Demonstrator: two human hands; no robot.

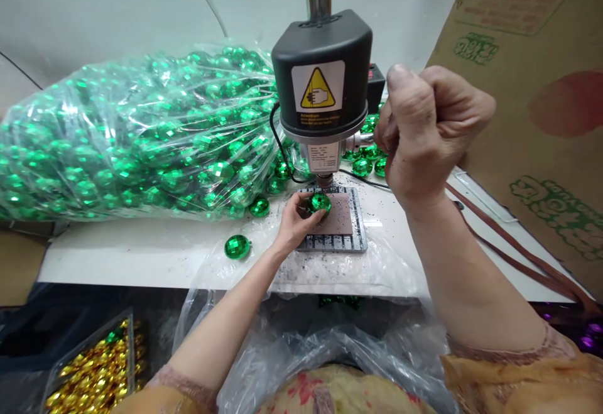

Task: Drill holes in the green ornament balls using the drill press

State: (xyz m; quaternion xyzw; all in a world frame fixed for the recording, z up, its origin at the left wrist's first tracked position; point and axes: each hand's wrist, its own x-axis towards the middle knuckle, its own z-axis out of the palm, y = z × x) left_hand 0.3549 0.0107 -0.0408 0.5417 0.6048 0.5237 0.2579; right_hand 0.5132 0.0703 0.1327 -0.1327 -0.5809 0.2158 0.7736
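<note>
My left hand [298, 220] pinches a shiny green faceted bauble [321, 203] between thumb and fingers. The bauble rests over a flat pinkish board on the metal base [358, 238] of a small drill press [321, 75]. Just above it sits the drill chuck [324, 180]; the bit's tip is too small to make out. On the right, my right hand [424, 131] is closed in a fist around the end of the drill press lever [360, 141], most of which the fingers hide. Two loose green baubles [237, 247] lie left of the base.
A big clear bag of green baubles [136, 137] fills the left of the white table [141, 257]. More loose ones lie behind the press. At right stands a cardboard box [532, 106] beside brown straps [518, 263]. Gold baubles [94, 370] fill a lower container; clear plastic sheeting [377, 338] drapes the front.
</note>
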